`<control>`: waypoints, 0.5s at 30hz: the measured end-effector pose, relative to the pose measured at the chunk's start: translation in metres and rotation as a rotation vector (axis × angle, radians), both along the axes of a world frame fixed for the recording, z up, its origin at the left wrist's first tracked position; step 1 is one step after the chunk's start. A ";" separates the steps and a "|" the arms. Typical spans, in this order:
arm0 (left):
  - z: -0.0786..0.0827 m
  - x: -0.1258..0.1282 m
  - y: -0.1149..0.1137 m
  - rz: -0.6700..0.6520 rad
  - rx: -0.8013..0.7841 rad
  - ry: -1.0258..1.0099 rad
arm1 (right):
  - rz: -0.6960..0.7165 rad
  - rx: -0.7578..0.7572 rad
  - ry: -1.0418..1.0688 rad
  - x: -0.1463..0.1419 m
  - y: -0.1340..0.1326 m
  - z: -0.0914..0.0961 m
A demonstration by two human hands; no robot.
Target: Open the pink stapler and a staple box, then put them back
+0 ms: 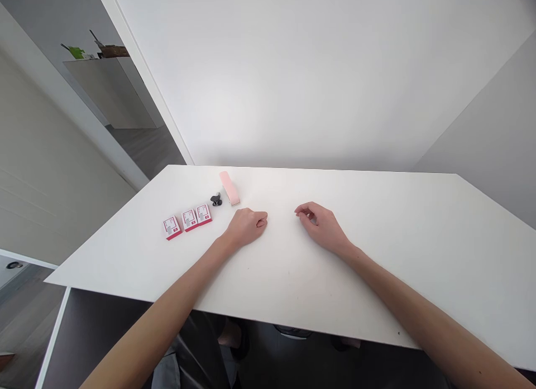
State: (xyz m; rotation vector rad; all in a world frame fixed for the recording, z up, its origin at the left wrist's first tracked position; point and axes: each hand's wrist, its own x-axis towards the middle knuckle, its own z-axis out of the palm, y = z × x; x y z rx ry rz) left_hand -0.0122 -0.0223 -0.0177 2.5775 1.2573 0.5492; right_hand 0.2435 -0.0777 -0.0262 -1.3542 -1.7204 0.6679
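My left hand [248,226] rests on the white table [268,283], curled into a fist with nothing visible in it. To its right, apart from it, my right hand [321,225] lies loosely curled, a gap showing between thumb and fingers and nothing held. A pink stapler [230,188] lies just beyond my left hand, touched by neither hand. Beside it sits a small black object with a shiny metal part [216,199], its kind too small to tell. Three small white-and-red boxes stand in a row further left: one box [171,226], a second box [190,219] and a third box [204,213].
A white wall [301,82] rises behind the table's far edge. At the left, past a doorway, a grey cabinet [111,93] carries a brown basket [114,51] and a green item [76,52]. Legs and feet show beneath the table's front edge.
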 end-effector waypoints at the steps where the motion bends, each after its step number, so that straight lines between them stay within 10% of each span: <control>1: 0.000 0.000 0.000 -0.002 0.000 -0.001 | -0.004 -0.003 0.000 0.000 0.000 0.001; 15: 0.000 -0.001 -0.001 0.014 -0.002 0.001 | -0.008 -0.009 -0.009 -0.003 -0.002 0.003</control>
